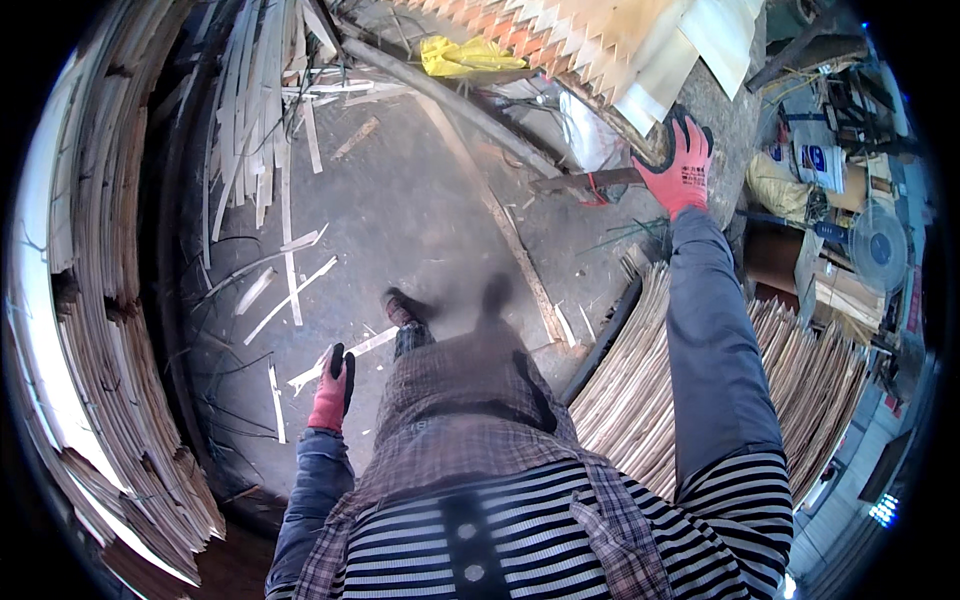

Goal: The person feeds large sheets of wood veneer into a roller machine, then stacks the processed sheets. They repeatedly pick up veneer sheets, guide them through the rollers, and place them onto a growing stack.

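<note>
My right hand [682,168], in a pink glove with black fingertips, rests on the near edge of a worktable [722,130] at the upper right. Its fingers are spread and the thumb points left. Just beyond it, thin pale wood veneer sheets [640,40] lie overlapped, with zigzag edges toward the left. My left hand [332,390], gloved the same way, hangs low at my left side above the floor. Its fingers stretch forward, apart from the thumb, and nothing shows in them.
Tall veneer stacks [110,300] stand at the left, and another stack [640,370] sits under my right arm. Wood strips [290,300] litter the grey floor [380,220]. A long pole [450,95] and a yellow bag [465,57] lie ahead. A fan [880,247] stands far right.
</note>
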